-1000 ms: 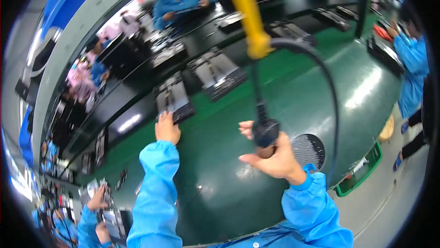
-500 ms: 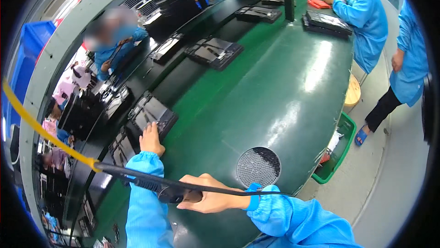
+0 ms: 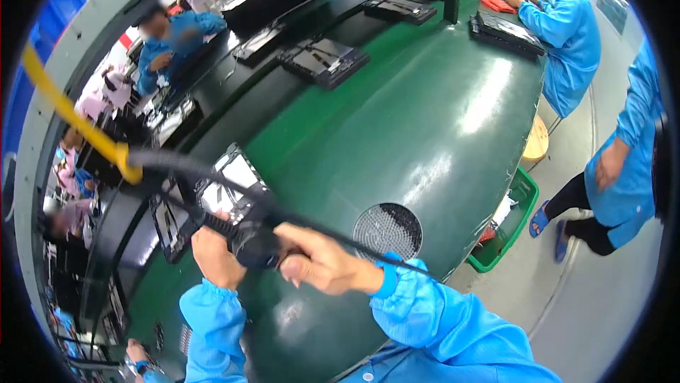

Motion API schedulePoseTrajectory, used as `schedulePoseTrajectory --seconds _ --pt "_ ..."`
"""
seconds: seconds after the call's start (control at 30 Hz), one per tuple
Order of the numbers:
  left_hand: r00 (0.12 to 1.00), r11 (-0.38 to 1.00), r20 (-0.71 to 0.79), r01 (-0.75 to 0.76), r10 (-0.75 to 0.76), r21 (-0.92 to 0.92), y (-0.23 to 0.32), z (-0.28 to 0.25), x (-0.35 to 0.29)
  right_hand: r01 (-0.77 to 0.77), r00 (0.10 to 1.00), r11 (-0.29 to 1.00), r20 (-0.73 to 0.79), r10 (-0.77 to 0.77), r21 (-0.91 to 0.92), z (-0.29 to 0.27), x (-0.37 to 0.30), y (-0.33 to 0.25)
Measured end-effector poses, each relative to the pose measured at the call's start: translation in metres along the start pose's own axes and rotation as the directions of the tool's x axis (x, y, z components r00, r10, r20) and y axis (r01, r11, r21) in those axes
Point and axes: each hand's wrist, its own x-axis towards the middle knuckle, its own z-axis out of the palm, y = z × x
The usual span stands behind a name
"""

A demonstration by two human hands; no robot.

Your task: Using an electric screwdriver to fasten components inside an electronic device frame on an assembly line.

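Observation:
My right hand [image 3: 317, 259] is closed around a black handheld power tool [image 3: 256, 247], which looks like an electric screwdriver. A black cable [image 3: 333, 233] runs across it, and a yellow strap [image 3: 74, 114] stretches to the upper left. Just left of the tool is my left hand [image 3: 216, 259]; its fingertips are largely hidden behind the tool and cable, so their grip does not show. Beyond that hand lies a flat black frame with a shiny panel [image 3: 237, 174]. Another black frame [image 3: 168, 220] lies to its left.
Further black frames [image 3: 324, 61] line the green table [image 3: 397, 135]. A round gridded dish [image 3: 387, 231] sits near its right edge, above a green bin [image 3: 520, 213] on the floor. People in blue coats [image 3: 559, 36] are around; another person's hand [image 3: 134, 351] shows lower left.
My left hand has drawn back from the frame toward the tool. The tool and my right hand have shifted upward slightly, and the nearby frame has moved or tilted, its panel now brighter.

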Motion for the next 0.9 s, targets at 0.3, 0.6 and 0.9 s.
schedulePoseTrajectory --seconds 0.3,0.6,0.9 --pt "0.976 0.992 0.201 -0.101 0.085 0.073 0.096 -0.043 -0.101 0.126 0.952 0.974 -0.253 -0.173 -0.191 -0.058 -0.008 -0.043" --pt "0.929 0.973 0.339 -0.075 0.148 -0.219 0.125 -0.032 -0.174 0.171 0.936 0.968 -0.276 -0.217 -0.182 -0.075 -0.024 -0.032" --pt "0.944 0.967 0.321 0.006 0.078 -0.253 0.138 -0.02 -0.162 0.15 0.927 0.979 -0.324 -0.188 -0.139 -0.072 -0.02 -0.024"
